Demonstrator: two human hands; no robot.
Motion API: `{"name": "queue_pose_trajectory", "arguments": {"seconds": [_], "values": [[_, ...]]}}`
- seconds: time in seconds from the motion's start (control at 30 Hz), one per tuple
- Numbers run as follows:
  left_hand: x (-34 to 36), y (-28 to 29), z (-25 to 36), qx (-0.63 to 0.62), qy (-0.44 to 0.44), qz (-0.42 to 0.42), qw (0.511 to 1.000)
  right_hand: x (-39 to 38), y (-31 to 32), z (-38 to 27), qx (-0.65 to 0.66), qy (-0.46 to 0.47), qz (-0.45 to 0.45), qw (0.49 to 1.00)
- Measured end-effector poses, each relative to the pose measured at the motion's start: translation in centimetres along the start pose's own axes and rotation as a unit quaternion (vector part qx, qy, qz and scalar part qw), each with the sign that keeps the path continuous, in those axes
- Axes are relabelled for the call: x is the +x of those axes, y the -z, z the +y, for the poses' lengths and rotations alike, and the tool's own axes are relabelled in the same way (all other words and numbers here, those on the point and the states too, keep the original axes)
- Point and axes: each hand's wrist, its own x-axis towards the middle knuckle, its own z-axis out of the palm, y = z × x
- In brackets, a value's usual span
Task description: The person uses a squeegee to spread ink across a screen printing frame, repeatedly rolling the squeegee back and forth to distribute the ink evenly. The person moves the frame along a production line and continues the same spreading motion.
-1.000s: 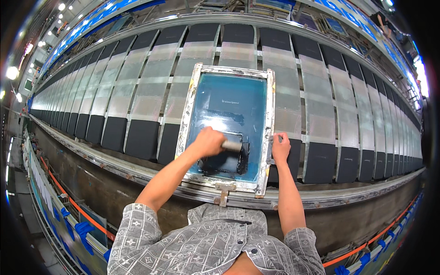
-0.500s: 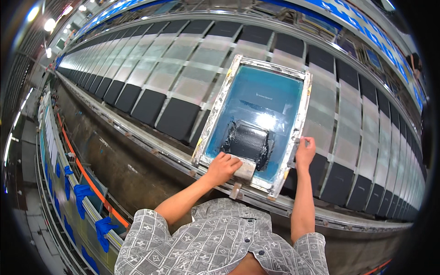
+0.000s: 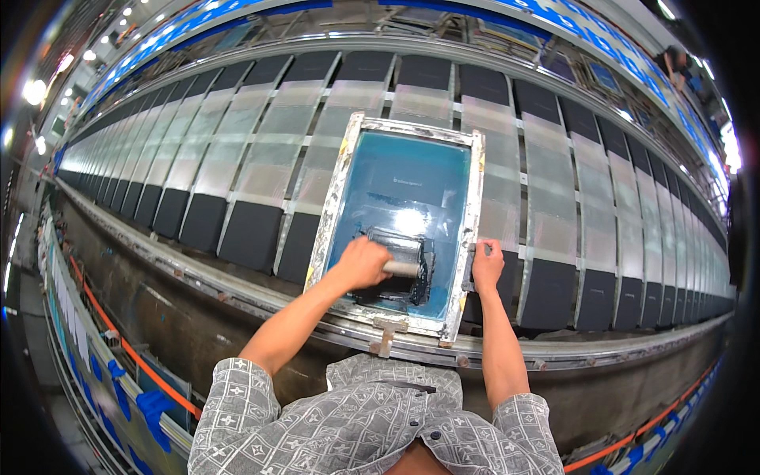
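Note:
A screen-printing frame (image 3: 475, 178) with worn, whitish edges lies over the row of dark panels, its teal mesh (image 3: 408, 162) facing up. My left hand (image 3: 364, 262) is closed round the pale handle of a squeegee (image 3: 402, 269), over the near half of the mesh. Black ink (image 3: 428, 273) smears the mesh around the squeegee; its blade is mostly hidden. At the frame's right edge, my right hand (image 3: 488, 265) closes its fingers on a small metal side handle (image 3: 469, 271).
Dark fabric panels (image 3: 252, 227) lie in a long row on the printing table, left and right. A metal rail (image 3: 269, 317) runs along its near edge, with a metal stop (image 3: 387, 339) by the frame. Blue cloths (image 3: 153, 408) hang at lower left. Another person (image 3: 675, 63) is at far right.
My left hand has pushed the squeegee away from the frame's near edge, farther up the mesh. My right hand keeps its hold at the side. The whole view has shifted.

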Motion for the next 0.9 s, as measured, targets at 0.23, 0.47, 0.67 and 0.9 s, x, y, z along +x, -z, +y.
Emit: {"name": "queue_pose_trajectory", "arguments": {"seconds": [0.23, 0.47, 0.67, 0.9], "values": [[8.4, -0.2, -4.1, 0.083, -0.021, -0.037, 0.996, -0.2, -0.3, -0.4, 0.002, -0.019, -0.018, 1.0], [-3.3, -3.7, 0.9, 0.045, -0.054, -0.049, 0.996, -0.3, -0.5, 0.3, 0.018, -0.027, -0.015, 0.999], [2.8, 0.3, -0.9, 0.048, -0.034, -0.026, 0.998, -0.1, -0.1, -0.1, 0.011, -0.04, -0.012, 0.999], [-1.1, -3.7, 0.1, 0.048, -0.037, 0.116, 0.991, 0.8, -0.2, 0.5, 0.005, -0.027, -0.025, 0.999]]}}
